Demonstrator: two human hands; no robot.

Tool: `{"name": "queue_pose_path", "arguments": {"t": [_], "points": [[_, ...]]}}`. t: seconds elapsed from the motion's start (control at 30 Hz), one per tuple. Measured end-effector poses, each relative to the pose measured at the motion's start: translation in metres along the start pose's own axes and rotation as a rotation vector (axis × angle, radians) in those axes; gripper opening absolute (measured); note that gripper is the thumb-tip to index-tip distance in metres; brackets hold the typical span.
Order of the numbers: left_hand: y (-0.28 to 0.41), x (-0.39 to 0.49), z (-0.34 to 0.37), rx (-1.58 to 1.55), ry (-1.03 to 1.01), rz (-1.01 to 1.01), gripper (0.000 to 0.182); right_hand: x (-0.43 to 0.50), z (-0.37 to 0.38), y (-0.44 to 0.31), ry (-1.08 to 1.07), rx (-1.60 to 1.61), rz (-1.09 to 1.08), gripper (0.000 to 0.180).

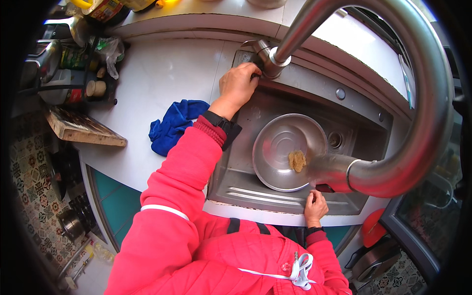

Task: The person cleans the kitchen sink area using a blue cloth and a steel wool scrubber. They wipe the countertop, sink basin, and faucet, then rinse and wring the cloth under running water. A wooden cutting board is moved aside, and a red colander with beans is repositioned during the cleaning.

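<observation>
My left hand (239, 84) reaches to the back left corner of the sink (236, 184), its fingers bent against the base of the metal faucet (273, 66). Something dark shows at those fingertips; I cannot tell whether it is held. My right hand (316, 208) rests at the sink's front edge with its fingers curled, and nothing shows in them. Inside the sink sits a round metal bowl (271, 147), apart from both hands. A yellowish-brown sponge-like piece (297, 160) lies in the bowl. The faucet's spout end (332, 171) hides the bowl's right front rim.
A crumpled blue cloth (177, 125) lies on the white counter (162, 70) left of the sink. Further left are a thick wooden board (88, 127) and a rack of utensils and jars (70, 70). The drain (335, 140) is right of the bowl. The faucet's neck (431, 92) arches overhead.
</observation>
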State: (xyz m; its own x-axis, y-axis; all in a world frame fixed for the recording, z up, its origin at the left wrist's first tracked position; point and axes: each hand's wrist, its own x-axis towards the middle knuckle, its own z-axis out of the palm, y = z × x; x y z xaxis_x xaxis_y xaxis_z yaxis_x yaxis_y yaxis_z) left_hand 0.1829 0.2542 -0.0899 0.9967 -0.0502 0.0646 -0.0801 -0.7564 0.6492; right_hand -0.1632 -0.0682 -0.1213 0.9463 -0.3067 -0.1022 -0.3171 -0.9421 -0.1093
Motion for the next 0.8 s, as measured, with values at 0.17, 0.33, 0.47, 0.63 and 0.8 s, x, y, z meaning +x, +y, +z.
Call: {"name": "queue_pose_path", "arguments": {"t": [0.17, 0.33, 0.47, 0.63, 0.8], "points": [[-0.004, 0.005, 0.004, 0.154, 0.099, 0.062, 0.017, 0.003, -0.007, -0.006, -0.064, 0.065, 0.051, 0.009], [-0.018, 0.023, 0.011, -0.705, 0.104, -0.363, 0.03, 0.006, -0.011, -0.009, -0.057, 0.159, 0.053, 0.009], [-0.027, 0.033, 0.018, -0.287, -0.03, -0.014, 0.028, 0.007, -0.013, -0.013, -0.037, 0.136, 0.037, 0.008], [-0.016, 0.022, 0.029, -0.31, 0.115, -0.066, 0.027, 0.008, -0.012, -0.015, -0.023, 0.158, 0.036, 0.009], [-0.006, 0.022, 0.034, -0.743, 0.073, -0.365, 0.025, 0.006, -0.008, -0.008, -0.151, 0.039, 0.083, 0.01]]}}
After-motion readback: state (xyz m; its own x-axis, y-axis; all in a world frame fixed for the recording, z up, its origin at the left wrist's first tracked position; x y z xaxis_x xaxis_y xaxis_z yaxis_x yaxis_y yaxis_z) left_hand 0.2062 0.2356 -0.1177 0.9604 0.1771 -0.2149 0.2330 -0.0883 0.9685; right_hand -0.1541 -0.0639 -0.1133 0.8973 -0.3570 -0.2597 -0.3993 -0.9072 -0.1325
